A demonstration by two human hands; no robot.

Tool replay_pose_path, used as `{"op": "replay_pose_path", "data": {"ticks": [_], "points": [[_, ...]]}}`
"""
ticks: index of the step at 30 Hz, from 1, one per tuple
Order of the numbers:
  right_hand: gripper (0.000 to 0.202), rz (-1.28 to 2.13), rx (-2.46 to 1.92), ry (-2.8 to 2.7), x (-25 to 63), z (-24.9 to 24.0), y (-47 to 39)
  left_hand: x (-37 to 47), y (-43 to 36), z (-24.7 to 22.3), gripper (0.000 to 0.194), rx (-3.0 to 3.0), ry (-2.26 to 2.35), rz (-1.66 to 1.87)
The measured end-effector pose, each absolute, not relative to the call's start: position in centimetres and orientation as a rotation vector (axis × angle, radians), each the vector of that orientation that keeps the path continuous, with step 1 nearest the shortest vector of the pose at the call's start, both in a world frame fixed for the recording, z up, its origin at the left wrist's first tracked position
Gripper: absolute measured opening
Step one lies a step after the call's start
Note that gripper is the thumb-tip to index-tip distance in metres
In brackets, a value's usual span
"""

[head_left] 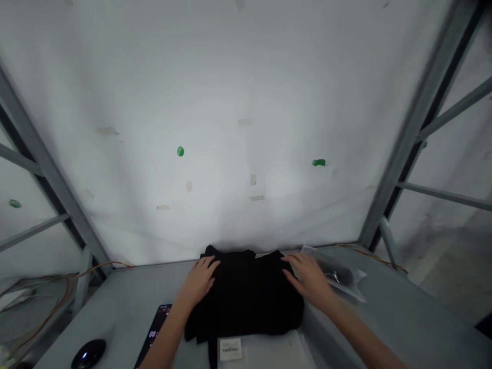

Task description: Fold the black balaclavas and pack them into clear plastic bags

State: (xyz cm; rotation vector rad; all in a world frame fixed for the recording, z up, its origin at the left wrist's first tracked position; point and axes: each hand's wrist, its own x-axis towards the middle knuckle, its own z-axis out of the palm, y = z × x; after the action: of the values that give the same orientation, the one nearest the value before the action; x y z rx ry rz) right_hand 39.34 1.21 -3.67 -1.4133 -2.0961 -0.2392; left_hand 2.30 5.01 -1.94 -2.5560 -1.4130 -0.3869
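A black folded cloth item [249,297], possibly a garment, lies on the grey table against the back wall. My left hand [199,281] rests at its upper left edge, fingers apart on the fabric. At the upper right edge, my right hand [309,278] touches the cloth with its fingers spread; that arm is slightly blurred. Below the cloth is a white barcode label [230,350], lying over a pale translucent sheet or bag [277,352]. A black strap [212,353] hangs down beside the label. The cloth's exact kind cannot be made out.
A clear plastic bag [357,292] with something dark inside lies right of my right hand. A phone [156,328] is partly behind my left forearm, and a black mouse-like device [88,353] sits farther left. Grey metal frame posts [400,154] and thin cables [103,264] border the table.
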Motion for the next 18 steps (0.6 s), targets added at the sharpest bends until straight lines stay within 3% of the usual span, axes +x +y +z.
{"op": "replay_pose_path", "data": {"ticks": [3,8,13,18], "points": [[0.045,-0.147,-1.317,-2.261,33.5,-2.5,3.3,3.3,8.5,-2.0,0.048,-2.494,-1.415,-0.376],[0.023,-0.120,-1.322,-2.272,31.9,-2.9,5.7,2.8,9.3,-0.2,0.024,-2.434,-1.382,-0.408],[0.027,-0.059,-1.310,-2.200,34.3,-3.1,5.1,1.2,6.9,1.5,0.025,-2.461,-1.309,-0.384],[0.028,-0.122,-1.250,-2.370,33.8,-3.8,3.1,0.2,4.8,0.1,0.030,-2.651,-1.235,-0.295]]}}
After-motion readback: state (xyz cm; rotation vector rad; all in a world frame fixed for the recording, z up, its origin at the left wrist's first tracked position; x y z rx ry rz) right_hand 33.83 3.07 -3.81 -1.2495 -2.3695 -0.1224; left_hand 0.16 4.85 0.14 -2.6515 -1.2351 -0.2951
